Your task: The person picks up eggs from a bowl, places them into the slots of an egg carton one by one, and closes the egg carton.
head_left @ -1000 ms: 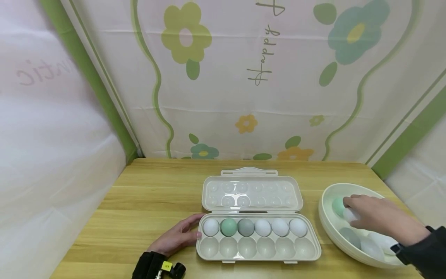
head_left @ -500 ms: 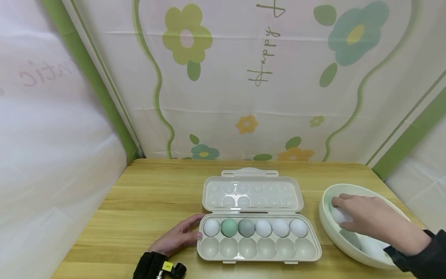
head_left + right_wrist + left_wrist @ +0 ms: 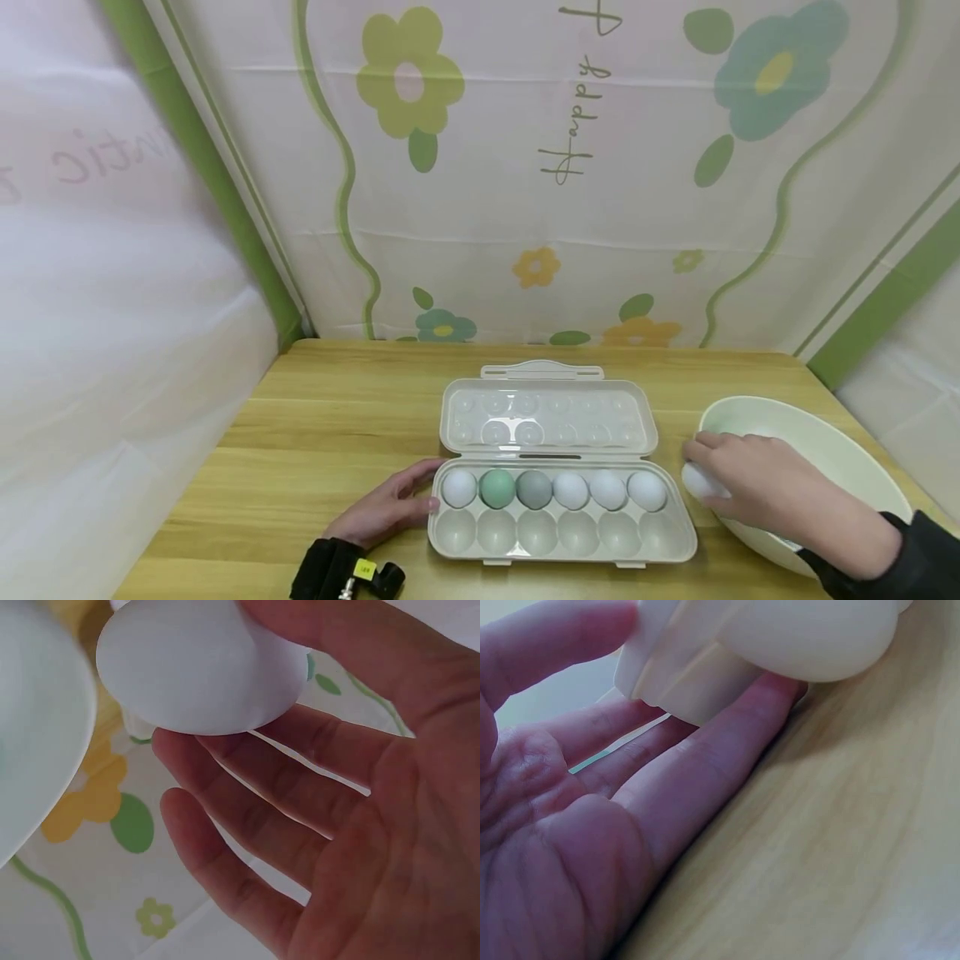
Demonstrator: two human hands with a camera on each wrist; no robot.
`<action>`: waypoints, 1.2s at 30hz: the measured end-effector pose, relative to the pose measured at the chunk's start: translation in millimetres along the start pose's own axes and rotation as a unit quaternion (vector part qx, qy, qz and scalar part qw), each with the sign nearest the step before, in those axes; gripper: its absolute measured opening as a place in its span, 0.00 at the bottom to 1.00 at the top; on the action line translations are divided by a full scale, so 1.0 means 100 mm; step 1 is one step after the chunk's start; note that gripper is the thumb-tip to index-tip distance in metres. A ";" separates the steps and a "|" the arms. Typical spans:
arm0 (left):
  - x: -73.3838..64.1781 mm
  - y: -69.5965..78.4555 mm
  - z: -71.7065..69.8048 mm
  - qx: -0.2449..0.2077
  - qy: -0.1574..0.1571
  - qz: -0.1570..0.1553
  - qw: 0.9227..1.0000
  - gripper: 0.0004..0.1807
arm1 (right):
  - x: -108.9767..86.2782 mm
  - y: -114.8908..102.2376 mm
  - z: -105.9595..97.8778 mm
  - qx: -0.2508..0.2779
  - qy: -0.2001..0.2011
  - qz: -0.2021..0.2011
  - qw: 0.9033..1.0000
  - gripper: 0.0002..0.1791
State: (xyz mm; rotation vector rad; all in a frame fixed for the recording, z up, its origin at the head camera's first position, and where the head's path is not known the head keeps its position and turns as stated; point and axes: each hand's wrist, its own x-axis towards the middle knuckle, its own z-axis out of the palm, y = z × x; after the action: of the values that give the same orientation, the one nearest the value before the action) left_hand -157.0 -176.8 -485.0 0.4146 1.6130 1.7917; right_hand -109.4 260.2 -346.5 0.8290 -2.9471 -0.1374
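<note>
A cream egg carton lies on the table with its lid folded back. Eggs fill its far row: a mint green egg, a grey egg and several white eggs. My left hand grips the carton's left end. In the left wrist view, the thumb meets the rim while the fingers reach along its underside. Over the left rim of the bowl, my right hand holds a white egg between thumb and fingertips. My right hand and forearm hide the near part of the bowl.
The wooden table ends at a hanging cloth printed with flowers. White cloth sides with green bands stand to the left and right.
My right hand has lifted the white egg from inside the bowl and moved left, to the bowl's left rim. My left hand keeps its place at the carton.
</note>
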 end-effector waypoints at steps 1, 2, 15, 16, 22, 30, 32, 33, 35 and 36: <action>0.00 0.00 0.00 0.001 0.000 0.001 1.000 0.30 | 0.01 -0.03 0.01 0.002 0.005 -0.005 1.000 0.19; 0.00 0.00 0.00 0.001 0.000 0.002 1.000 0.30 | 0.01 -0.06 0.02 0.004 0.008 -0.009 1.000 0.19; 0.01 0.02 0.01 0.004 0.002 -0.003 1.000 0.30 | 0.13 -0.39 0.14 0.039 0.025 -0.056 0.997 0.20; 0.02 0.02 0.01 0.003 0.001 -0.003 1.000 0.30 | 0.13 -0.41 0.15 0.046 0.021 -0.057 0.997 0.20; 0.03 0.01 0.01 0.001 -0.005 -0.002 1.000 0.29 | 0.18 -0.54 0.18 0.068 0.032 -0.063 0.995 0.20; 0.00 0.00 -0.01 0.001 -0.003 0.001 1.000 0.30 | 0.31 -0.73 0.19 0.078 0.051 -0.057 0.994 0.21; 0.00 0.00 -0.01 0.001 -0.001 0.002 1.000 0.30 | 0.35 -0.78 0.20 0.086 0.054 -0.063 0.993 0.21; -0.01 0.00 -0.01 0.000 -0.001 0.002 1.000 0.30 | 0.38 -0.81 0.20 0.089 0.059 -0.067 0.992 0.21; -0.01 0.00 0.00 -0.002 -0.002 0.003 1.000 0.29 | 0.42 -0.86 0.22 0.091 0.072 -0.075 0.990 0.21; -0.01 0.00 0.00 -0.004 -0.002 0.003 1.000 0.29 | 0.44 -0.88 0.22 0.092 0.075 -0.078 0.990 0.21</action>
State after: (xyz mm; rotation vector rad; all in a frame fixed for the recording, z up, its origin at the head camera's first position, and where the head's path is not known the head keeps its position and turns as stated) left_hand -156.2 -177.5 -484.5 0.4207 1.6036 1.7998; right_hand -103.2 163.5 -375.6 1.0437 -2.7819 0.1831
